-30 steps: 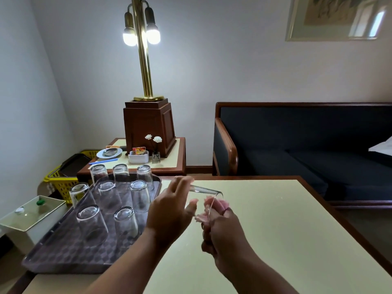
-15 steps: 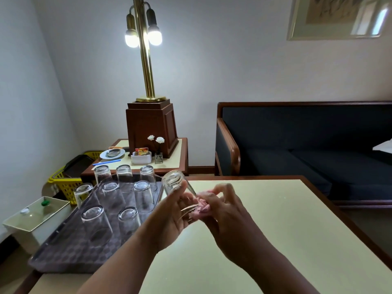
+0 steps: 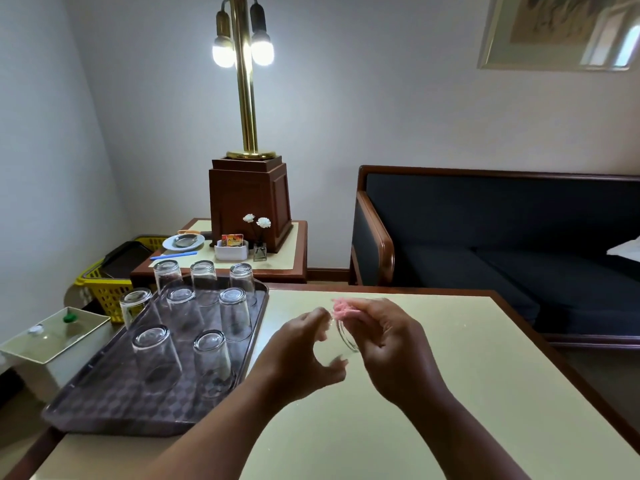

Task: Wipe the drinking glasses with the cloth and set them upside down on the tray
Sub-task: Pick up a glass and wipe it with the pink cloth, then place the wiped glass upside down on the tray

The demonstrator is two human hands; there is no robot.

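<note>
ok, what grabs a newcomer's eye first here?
The lit brass lamp glares at top centre, on the side table. Mid-frame over the pale table, the left hand holds a clear glass while the right hand pinches a pink cloth at its rim. Left, a dark tray carries upturned glasses.

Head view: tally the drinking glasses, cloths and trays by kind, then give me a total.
Drinking glasses: 9, seven upside down on the tray, one at its left rim, one held glass between left hand and right hand
Pink cloth: 1
Tray: 1
Total: 11
</note>
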